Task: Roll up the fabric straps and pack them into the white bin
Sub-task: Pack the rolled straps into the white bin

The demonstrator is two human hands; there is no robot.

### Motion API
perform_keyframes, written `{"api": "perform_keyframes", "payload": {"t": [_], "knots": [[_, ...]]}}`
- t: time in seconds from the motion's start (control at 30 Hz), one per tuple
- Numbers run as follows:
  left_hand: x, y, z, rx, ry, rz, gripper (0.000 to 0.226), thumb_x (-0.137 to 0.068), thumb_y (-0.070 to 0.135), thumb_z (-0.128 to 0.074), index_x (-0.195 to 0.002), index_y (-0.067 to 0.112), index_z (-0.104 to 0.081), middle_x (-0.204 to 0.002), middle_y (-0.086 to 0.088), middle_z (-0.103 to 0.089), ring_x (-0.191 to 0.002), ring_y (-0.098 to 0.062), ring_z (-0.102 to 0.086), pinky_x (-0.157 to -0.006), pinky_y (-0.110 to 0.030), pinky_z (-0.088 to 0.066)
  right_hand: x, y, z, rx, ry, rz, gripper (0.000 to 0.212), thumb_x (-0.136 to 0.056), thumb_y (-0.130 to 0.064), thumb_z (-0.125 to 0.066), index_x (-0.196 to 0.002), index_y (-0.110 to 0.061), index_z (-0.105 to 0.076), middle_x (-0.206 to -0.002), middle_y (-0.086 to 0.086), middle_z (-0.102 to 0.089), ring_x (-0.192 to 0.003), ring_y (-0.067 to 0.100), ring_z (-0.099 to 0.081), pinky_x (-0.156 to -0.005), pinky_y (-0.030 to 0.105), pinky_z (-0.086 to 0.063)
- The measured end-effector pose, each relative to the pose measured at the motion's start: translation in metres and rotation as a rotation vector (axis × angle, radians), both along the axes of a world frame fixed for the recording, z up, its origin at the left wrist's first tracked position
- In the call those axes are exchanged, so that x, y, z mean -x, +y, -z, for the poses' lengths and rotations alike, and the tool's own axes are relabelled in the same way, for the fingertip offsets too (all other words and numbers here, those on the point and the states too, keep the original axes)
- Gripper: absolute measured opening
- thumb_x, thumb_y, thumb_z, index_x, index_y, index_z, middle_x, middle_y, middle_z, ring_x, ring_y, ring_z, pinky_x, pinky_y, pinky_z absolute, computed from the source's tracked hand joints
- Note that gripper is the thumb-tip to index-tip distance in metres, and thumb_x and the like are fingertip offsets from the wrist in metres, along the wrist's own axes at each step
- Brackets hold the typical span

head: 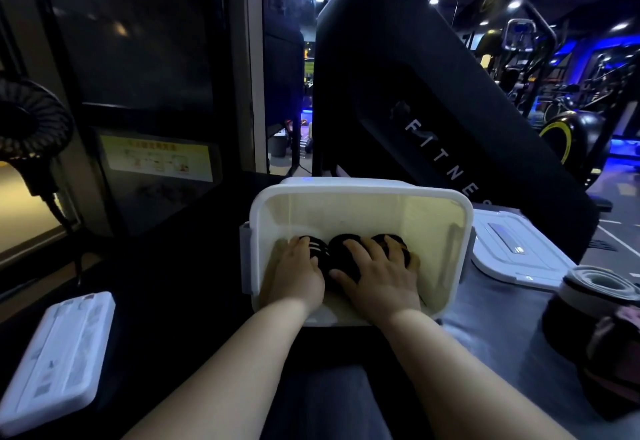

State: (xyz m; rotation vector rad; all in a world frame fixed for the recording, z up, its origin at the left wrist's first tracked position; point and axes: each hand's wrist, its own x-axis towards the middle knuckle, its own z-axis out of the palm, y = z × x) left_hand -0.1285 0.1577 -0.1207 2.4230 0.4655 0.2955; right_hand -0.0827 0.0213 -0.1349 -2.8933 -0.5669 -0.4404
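Three dark rolled straps [342, 252] are seen side by side at the bottom of the bin [360, 209]. The left hand [298, 275] and right hand [379, 278] are laid on them with fingers spread, pressing and not clamped. More rolls [599, 287] are left at 4 o'clock of the bin, so the job is judged partly done.

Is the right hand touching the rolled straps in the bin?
Touching. The head view shows the right hand lying, fingers spread, directly on the rolled straps inside the white bin.

Smooth glossy plastic white bin [360, 197]; dark cloth strap rolls [341, 252].
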Motion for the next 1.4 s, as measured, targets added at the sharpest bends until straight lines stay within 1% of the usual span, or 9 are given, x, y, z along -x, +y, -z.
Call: {"api": "perform_keyframes", "payload": {"t": [0.1,0.3,0.4,0.87,1.03,1.13,1.23,1.3,1.4], "knots": [[-0.007,0.003,0.005,-0.006,-0.049,-0.006,0.048,-0.104,0.021,-0.030,-0.151,0.018,-0.026,-0.159,0.000,-0.022,-0.147,-0.020,-0.016,-0.120,-0.039,-0.017,0.001,0.001,0.001,0.000,0.004,0.001,0.061,-0.089,-0.072,-0.029,-0.144,-0.045,-0.026,-0.154,-0.011,-0.030,-0.143,0.030,-0.016,-0.109,0.057,-0.015],[-0.006,-0.003,0.015,-0.215,-0.178,-0.125,0.048,-0.098,0.019,-0.036,-0.143,0.034,-0.039,-0.158,0.010,-0.017,-0.145,-0.019,-0.011,-0.119,-0.032,-0.012,-0.002,-0.007,0.004,-0.012,-0.003,-0.044,0.057,-0.094,-0.065,-0.031,-0.147,-0.047,-0.022,-0.155,-0.011,-0.030,-0.143,0.029,-0.018,-0.109,0.051,-0.018],[-0.006,-0.001,0.017,-0.346,-0.270,-0.034,0.048,-0.095,0.015,-0.040,-0.139,0.032,-0.047,-0.149,0.013,-0.039,-0.138,-0.013,-0.029,-0.117,-0.025,-0.016,-0.002,-0.008,0.003,-0.031,0.017,-0.051,0.056,-0.095,-0.062,-0.032,-0.148,-0.047,-0.020,-0.157,-0.011,-0.027,-0.144,0.029,-0.013,-0.112,0.053,-0.012],[-0.014,0.003,0.017,-0.267,-0.255,0.083,0.043,-0.097,0.009,-0.042,-0.136,0.022,-0.052,-0.147,0.006,-0.043,-0.137,-0.015,-0.033,-0.114,-0.025,-0.016,-0.004,-0.005,0.002,-0.052,0.087,-0.029,0.056,-0.095,-0.062,-0.031,-0.148,-0.047,-0.018,-0.158,-0.013,-0.024,-0.147,0.024,-0.007,-0.116,0.053,-0.005],[-0.003,-0.006,0.008,-0.154,-0.155,0.012,0.043,-0.101,0.017,-0.040,-0.144,0.023,-0.039,-0.156,0.005,-0.028,-0.145,-0.018,-0.017,-0.119,-0.032,-0.011,0.005,-0.011,-0.006,0.038,0.162,-0.069,0.061,-0.097,-0.056,-0.034,-0.151,-0.046,-0.006,-0.162,-0.008,-0.011,-0.149,0.025,0.002,-0.118,0.054,0.003],[0.013,-0.016,0.014,-0.184,-0.236,0.012,0.042,-0.097,0.021,-0.049,-0.139,0.022,-0.047,-0.152,0.002,-0.036,-0.143,-0.023,-0.021,-0.114,-0.028,-0.010,0.026,-0.028,-0.006,-0.001,0.032,-0.168,0.064,-0.094,-0.045,-0.048,-0.152,-0.039,-0.019,-0.160,-0.001,-0.021,-0.148,0.029,-0.011,-0.118,0.050,-0.016],[0.036,-0.035,0.013,-0.189,-0.291,0.059,0.038,-0.092,0.024,-0.057,-0.130,0.019,-0.058,-0.135,-0.002,-0.054,-0.129,-0.029,-0.039,-0.107,-0.032,-0.026,0.055,-0.061,-0.009,0.019,-0.067,-0.258,0.053,-0.081,-0.036,-0.061,-0.133,-0.028,-0.055,-0.140,0.006,-0.051,-0.125,0.035,-0.047,-0.092,0.047,-0.050],[0.048,-0.054,0.013,-0.147,-0.240,0.130,0.035,-0.094,0.025,-0.053,-0.128,0.021,-0.057,-0.129,-0.003,-0.059,-0.124,-0.028,-0.044,-0.103,-0.032,-0.033,0.075,-0.089,-0.009,0.041,-0.037,-0.261,0.039,-0.080,-0.038,-0.058,-0.116,-0.026,-0.063,-0.126,0.004,-0.058,-0.110,0.033,-0.056,-0.081,0.043,-0.054],[0.062,-0.090,0.017,-0.061,-0.185,0.252,0.032,-0.097,0.027,-0.048,-0.128,0.022,-0.055,-0.124,-0.002,-0.061,-0.118,-0.027,-0.049,-0.099,-0.032,-0.037,0.100,-0.136,-0.007,0.049,0.055,-0.139,0.035,-0.087,-0.046,-0.050,-0.116,-0.032,-0.062,-0.124,-0.005,-0.055,-0.113,0.024,-0.054,-0.087,0.037,-0.050]]}}
